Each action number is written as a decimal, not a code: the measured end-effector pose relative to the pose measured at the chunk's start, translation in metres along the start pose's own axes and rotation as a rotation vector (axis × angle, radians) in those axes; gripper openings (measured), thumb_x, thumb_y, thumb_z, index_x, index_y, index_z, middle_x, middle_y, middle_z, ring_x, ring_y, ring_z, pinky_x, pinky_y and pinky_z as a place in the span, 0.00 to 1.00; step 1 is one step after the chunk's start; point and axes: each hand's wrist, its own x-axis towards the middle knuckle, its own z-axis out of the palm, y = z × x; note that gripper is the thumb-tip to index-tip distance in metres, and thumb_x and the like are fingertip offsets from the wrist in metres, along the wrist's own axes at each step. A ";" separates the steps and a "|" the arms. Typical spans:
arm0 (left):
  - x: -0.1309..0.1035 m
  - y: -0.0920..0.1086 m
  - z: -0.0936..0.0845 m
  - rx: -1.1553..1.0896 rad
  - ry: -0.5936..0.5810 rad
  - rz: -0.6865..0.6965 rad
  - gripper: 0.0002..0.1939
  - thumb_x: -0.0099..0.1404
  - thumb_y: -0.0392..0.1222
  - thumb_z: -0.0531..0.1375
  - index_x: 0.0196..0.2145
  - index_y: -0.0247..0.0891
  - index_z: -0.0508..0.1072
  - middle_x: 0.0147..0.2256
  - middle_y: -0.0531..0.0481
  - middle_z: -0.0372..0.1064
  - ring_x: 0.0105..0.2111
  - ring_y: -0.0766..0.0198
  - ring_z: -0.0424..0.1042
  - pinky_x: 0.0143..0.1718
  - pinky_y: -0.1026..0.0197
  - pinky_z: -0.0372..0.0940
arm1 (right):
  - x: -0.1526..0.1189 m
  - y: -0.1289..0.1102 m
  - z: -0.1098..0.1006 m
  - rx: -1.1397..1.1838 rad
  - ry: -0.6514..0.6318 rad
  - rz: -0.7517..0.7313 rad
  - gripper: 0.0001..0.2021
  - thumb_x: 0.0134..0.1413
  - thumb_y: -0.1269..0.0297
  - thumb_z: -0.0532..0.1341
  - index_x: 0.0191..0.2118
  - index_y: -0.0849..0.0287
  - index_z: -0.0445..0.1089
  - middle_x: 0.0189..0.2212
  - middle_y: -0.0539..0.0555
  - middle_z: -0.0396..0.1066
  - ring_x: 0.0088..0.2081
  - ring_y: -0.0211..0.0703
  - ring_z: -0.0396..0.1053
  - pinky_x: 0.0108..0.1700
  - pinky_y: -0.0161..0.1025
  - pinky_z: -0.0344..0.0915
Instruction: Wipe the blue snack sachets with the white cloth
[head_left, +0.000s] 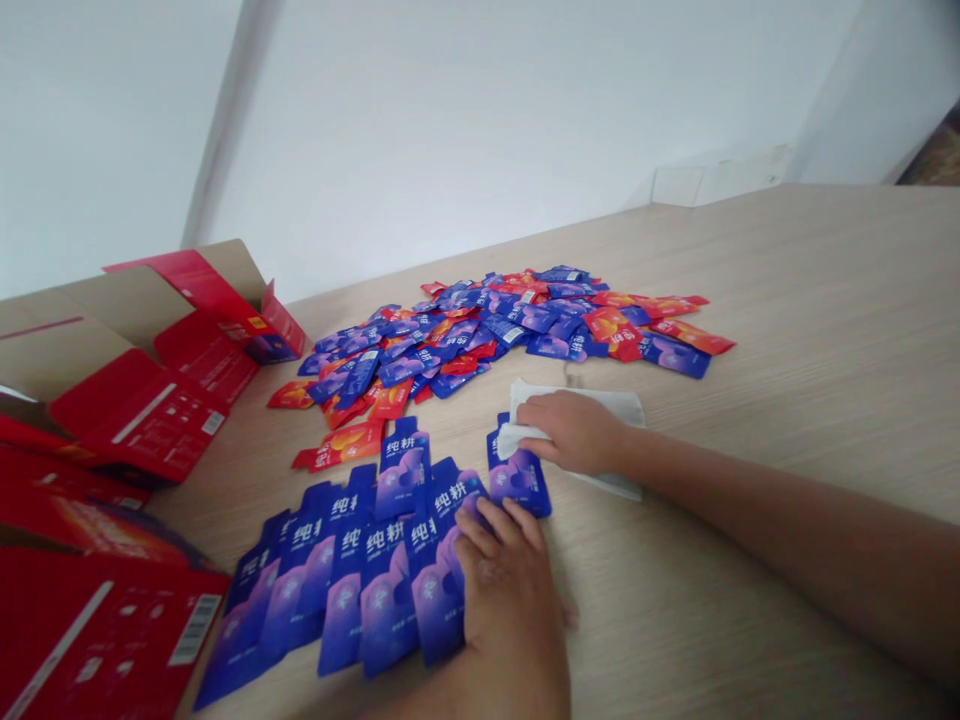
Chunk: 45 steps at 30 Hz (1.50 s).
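My right hand [574,430] is closed on a white cloth [619,408], which looks like a wipe or tissue. Part of the cloth covers the upper end of a blue spouted sachet [521,485] lying on the table. Lower down, my left hand [510,570] lies palm down with its fingers bent and slightly apart, touching a tilted blue sachet [452,488] at the right end of a group. Several more blue-purple sachets [386,590] overlap there in rough rows, printed sides up. What lies beneath my left palm is hidden.
A loose heap of blue and red sachets [480,335] spreads across the back of the wooden table [750,420]. Open red cartons [165,410] crowd the left side, with another red box [97,630] at front left. A white wall [487,130] rises behind.
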 end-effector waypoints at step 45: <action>0.000 0.000 0.001 0.057 -0.011 0.019 0.46 0.41 0.57 0.67 0.54 0.31 0.64 0.52 0.27 0.65 0.51 0.31 0.63 0.44 0.42 0.64 | 0.001 0.004 0.007 0.007 0.028 0.020 0.11 0.58 0.57 0.55 0.41 0.60 0.67 0.36 0.56 0.68 0.38 0.46 0.65 0.37 0.39 0.55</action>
